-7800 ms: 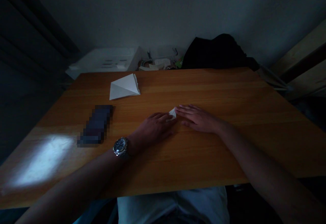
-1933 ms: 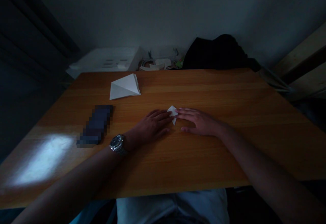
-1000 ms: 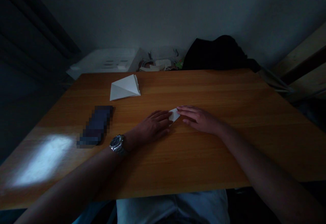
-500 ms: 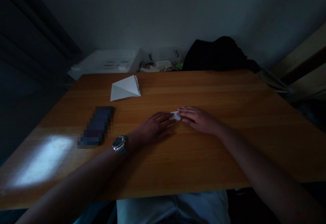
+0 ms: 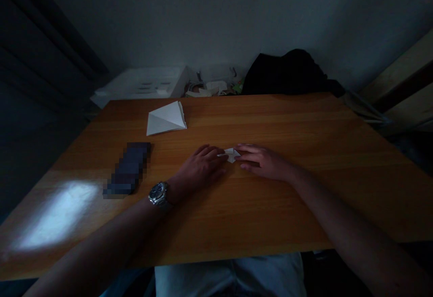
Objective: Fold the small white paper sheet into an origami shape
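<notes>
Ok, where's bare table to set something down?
Free table: right of the right hand; behind the hands, right of the large paper; in front of the hands, toward the near edge. Crowded: middle, left hand and right on small paper; left, large paper and dark object.

small folded white paper [image 5: 232,155]: creased, pointed outline, one corner toward the person; lies on the wooden tabletop [image 5: 216,225] between left hand [image 5: 204,164] and right hand [image 5: 263,162], ends partly covered by fingers.
</notes>
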The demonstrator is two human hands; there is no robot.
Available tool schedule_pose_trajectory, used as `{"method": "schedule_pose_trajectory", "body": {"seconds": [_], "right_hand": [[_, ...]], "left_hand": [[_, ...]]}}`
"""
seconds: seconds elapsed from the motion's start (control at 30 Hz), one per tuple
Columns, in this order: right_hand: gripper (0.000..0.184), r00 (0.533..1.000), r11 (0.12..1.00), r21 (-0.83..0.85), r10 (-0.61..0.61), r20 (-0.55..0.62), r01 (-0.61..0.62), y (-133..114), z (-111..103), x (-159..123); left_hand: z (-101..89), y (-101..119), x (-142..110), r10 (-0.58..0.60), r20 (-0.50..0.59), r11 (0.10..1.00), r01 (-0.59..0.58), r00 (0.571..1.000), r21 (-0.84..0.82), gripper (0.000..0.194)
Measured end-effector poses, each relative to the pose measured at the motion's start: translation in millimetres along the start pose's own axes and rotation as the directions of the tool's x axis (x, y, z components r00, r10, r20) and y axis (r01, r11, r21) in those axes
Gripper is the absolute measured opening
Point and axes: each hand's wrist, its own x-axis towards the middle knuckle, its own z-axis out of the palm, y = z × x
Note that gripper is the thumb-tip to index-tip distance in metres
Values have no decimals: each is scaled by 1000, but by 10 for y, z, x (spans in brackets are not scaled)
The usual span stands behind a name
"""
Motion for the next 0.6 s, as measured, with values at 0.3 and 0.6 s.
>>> {"method": "schedule_pose_trajectory", "body": {"seconds": [0.3, 0.6], "right_hand": [[39, 1000, 1000, 13, -16, 8, 15, -4, 12, 4], [39, 999, 1000, 21, -20, -27, 21, -28, 12, 5]], "left_hand": [[48, -27, -24, -10, 32, 1000, 10, 999, -8, 49], [69, -45, -29, -14, -23, 1000, 14, 1000, -20, 46]]}}
